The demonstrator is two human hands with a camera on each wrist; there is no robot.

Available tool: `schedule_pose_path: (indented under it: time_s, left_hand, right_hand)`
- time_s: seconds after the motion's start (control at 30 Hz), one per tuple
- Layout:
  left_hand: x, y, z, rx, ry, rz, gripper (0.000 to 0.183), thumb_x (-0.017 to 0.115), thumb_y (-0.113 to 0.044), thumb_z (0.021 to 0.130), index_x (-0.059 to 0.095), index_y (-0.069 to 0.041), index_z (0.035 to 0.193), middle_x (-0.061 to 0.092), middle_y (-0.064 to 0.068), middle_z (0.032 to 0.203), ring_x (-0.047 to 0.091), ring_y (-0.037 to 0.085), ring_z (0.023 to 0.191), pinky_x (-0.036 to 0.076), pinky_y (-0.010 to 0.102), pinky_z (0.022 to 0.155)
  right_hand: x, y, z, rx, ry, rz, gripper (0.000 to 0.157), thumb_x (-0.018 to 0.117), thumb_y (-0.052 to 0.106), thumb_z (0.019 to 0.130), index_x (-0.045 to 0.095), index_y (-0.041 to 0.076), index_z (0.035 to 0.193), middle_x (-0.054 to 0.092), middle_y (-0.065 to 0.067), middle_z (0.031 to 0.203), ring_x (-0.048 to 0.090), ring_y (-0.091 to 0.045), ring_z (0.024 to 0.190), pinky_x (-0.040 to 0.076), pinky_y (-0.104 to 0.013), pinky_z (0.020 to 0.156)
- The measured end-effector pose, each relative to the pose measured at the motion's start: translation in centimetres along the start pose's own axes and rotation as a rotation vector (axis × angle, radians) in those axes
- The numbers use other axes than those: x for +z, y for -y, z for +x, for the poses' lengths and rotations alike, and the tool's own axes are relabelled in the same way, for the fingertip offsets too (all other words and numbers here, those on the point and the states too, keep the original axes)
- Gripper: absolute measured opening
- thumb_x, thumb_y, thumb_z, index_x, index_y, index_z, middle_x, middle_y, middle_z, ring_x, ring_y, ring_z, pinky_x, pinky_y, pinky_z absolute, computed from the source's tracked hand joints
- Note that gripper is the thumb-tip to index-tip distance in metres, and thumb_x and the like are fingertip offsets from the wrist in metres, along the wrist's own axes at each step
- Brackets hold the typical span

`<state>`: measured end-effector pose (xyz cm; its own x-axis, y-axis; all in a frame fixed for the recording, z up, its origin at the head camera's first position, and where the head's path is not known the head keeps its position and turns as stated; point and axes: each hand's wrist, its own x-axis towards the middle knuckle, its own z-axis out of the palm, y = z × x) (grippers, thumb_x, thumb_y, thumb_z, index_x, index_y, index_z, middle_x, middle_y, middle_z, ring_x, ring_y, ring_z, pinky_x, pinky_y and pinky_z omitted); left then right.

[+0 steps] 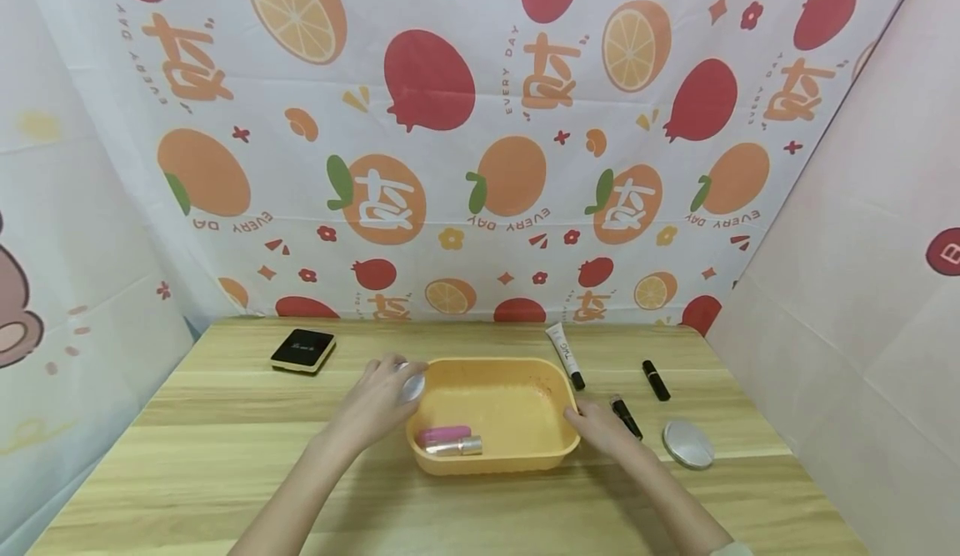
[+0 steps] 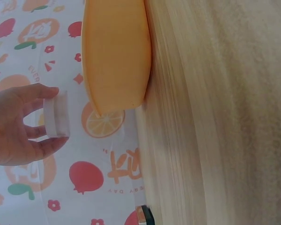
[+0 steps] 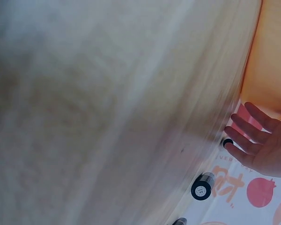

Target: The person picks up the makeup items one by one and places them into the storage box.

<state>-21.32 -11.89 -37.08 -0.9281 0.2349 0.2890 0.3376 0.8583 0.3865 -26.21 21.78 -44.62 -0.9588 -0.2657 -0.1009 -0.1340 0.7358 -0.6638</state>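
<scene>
My left hand (image 1: 378, 402) holds a small round jar (image 1: 412, 387) over the left rim of a yellow plastic basin (image 1: 498, 463). In the left wrist view the jar (image 2: 57, 115) looks whitish and translucent, pinched between thumb and fingers. My right hand (image 1: 600, 429) grips the basin's right rim. In the right wrist view, several fingers of that hand (image 3: 267, 143) extend along the basin's outer side (image 3: 271, 56); the thumb is hidden there. Inside the basin, at its front left, lie a pink tube-shaped item (image 1: 446, 433) and a silver lipstick-like tube (image 1: 455, 447).
A black square compact (image 1: 303, 349) lies at the table's back left. Right of the basin are a white tube with a black cap (image 1: 565, 356), a black cosmetic tube (image 1: 626, 418), a small black tube (image 1: 656, 380) and a round silver case (image 1: 687, 444). Fruit-printed cloth (image 1: 450, 231) hangs behind.
</scene>
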Motion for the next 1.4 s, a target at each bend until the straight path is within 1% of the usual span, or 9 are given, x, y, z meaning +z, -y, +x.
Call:
schedule_pose_path:
  time_s: [0.17, 0.37, 0.6, 0.83, 1.07, 1.17, 1.4]
  left_hand:
    - [0.0, 0.0, 0.2, -0.001, -0.003, -0.013, 0.039, 0.067, -0.010, 0.077, 0.062, -0.009, 0.116, 0.051, 0.021, 0.112, 0.048, 0.036, 0.099, 0.049, 0.050, 0.076]
    - [0.0, -0.1, 0.4, -0.009, 0.016, -0.009, 0.040, 0.068, -0.011, 0.077, 0.061, -0.009, 0.116, 0.051, 0.021, 0.114, 0.047, 0.036, 0.100, 0.050, 0.050, 0.076]
    - [0.2, -0.2, 0.3, -0.014, 0.025, -0.001, 0.040, 0.068, -0.012, 0.078, 0.061, -0.010, 0.117, 0.051, 0.020, 0.114, 0.047, 0.035, 0.100, 0.050, 0.049, 0.077]
    - [0.2, -0.4, 0.4, -0.005, 0.026, 0.005, 0.040, 0.067, -0.011, 0.077, 0.062, -0.009, 0.116, 0.052, 0.020, 0.112, 0.048, 0.036, 0.099, 0.050, 0.049, 0.074]
    - [0.4, -0.6, 0.7, -0.005, 0.042, 0.011, 0.039, 0.067, -0.011, 0.077, 0.062, -0.008, 0.116, 0.053, 0.020, 0.110, 0.048, 0.036, 0.098, 0.051, 0.048, 0.074]
    - [0.6, -0.6, 0.9, -0.006, 0.052, 0.014, 0.039, 0.067, -0.013, 0.078, 0.062, -0.009, 0.116, 0.053, 0.020, 0.111, 0.048, 0.036, 0.098, 0.050, 0.048, 0.076]
    - [0.7, -0.7, 1.2, 0.004, 0.064, 0.015, 0.039, 0.066, -0.014, 0.079, 0.062, -0.009, 0.117, 0.053, 0.019, 0.111, 0.049, 0.035, 0.098, 0.050, 0.048, 0.077]
  right_hand:
    - [0.0, 0.2, 0.0, 0.011, -0.009, -0.003, 0.035, 0.040, 0.026, 0.095, 0.060, 0.001, 0.110, 0.055, -0.003, 0.070, 0.041, -0.016, 0.053, 0.035, -0.029, 0.048]
    - [0.1, 0.4, 0.0, 0.026, -0.021, -0.009, 0.034, 0.041, 0.026, 0.094, 0.061, 0.002, 0.107, 0.053, -0.003, 0.069, 0.041, -0.016, 0.055, 0.035, -0.029, 0.049]
    - [0.2, 0.2, -0.1, 0.014, -0.023, 0.001, 0.037, 0.041, 0.026, 0.094, 0.060, 0.000, 0.113, 0.055, -0.003, 0.070, 0.042, -0.017, 0.054, 0.036, -0.029, 0.049]
    - [0.1, 0.0, 0.0, 0.013, -0.019, -0.004, 0.036, 0.041, 0.027, 0.095, 0.061, 0.002, 0.111, 0.054, -0.002, 0.070, 0.040, -0.016, 0.054, 0.035, -0.029, 0.048]
    - [0.1, -0.1, -0.1, 0.010, -0.012, 0.008, 0.038, 0.041, 0.027, 0.095, 0.059, 0.000, 0.115, 0.056, -0.002, 0.071, 0.044, -0.017, 0.055, 0.037, -0.029, 0.050]
    - [0.2, -0.1, -0.2, 0.011, -0.012, 0.012, 0.039, 0.041, 0.027, 0.095, 0.059, 0.000, 0.116, 0.057, -0.002, 0.071, 0.046, -0.018, 0.057, 0.038, -0.029, 0.051]
    - [0.1, 0.0, -0.1, 0.004, -0.013, 0.006, 0.039, 0.041, 0.027, 0.095, 0.058, -0.002, 0.116, 0.057, -0.002, 0.071, 0.048, -0.018, 0.058, 0.040, -0.030, 0.052]
